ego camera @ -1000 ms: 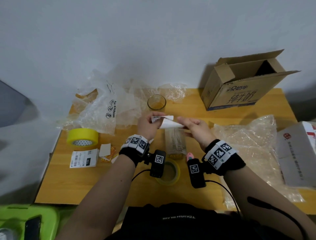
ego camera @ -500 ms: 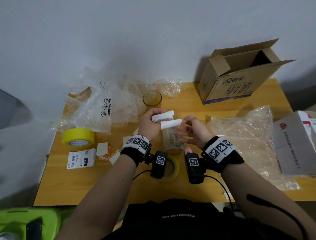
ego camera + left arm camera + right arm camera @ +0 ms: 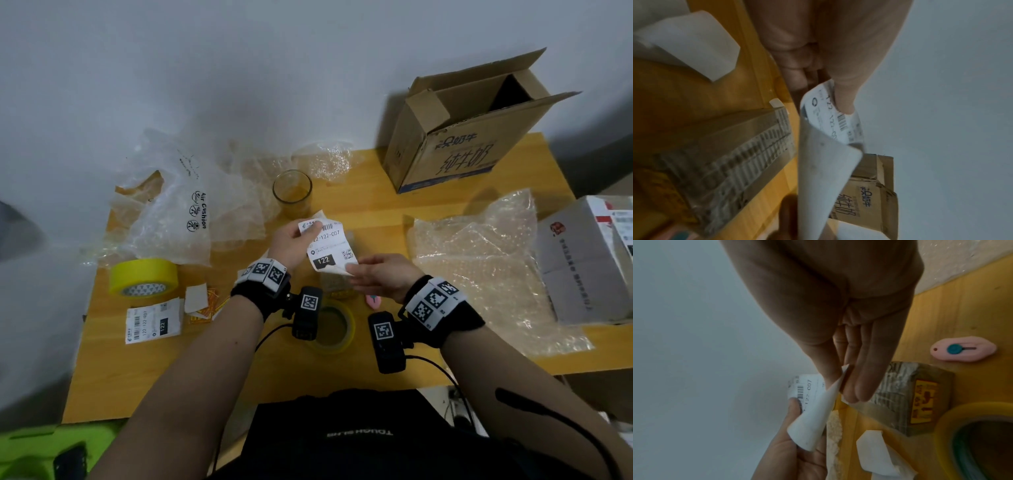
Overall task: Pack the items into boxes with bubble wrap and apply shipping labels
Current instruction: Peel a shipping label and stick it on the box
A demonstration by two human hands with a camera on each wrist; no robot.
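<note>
A white shipping label [image 3: 329,248] printed "122" hangs between my hands above the table. My left hand [image 3: 310,229] pinches its top left corner under the thumb. My right hand [image 3: 352,270] pinches the lower right corner, where a white backing sheet [image 3: 813,418] curls away from the label [image 3: 807,389]. The left wrist view shows the thumb on the barcode side of the label [image 3: 838,120], with the backing [image 3: 822,178] bent below. Under my hands lies a small tape-wrapped box [image 3: 910,395]. An open cardboard box [image 3: 455,137] stands at the back right.
Bubble wrap [image 3: 479,267] is spread at the right beside a white box [image 3: 589,260]. A glass [image 3: 292,190] and air-cushion bags [image 3: 191,212] sit behind. A yellow tape roll [image 3: 144,277], a second label [image 3: 152,323], a clear tape roll [image 3: 334,325] and a pink cutter [image 3: 962,350] lie nearby.
The label was curled in two rolled strips between my hands; now it is stretched out flat with its print up, my right hand holding its lower corner nearer to me.
</note>
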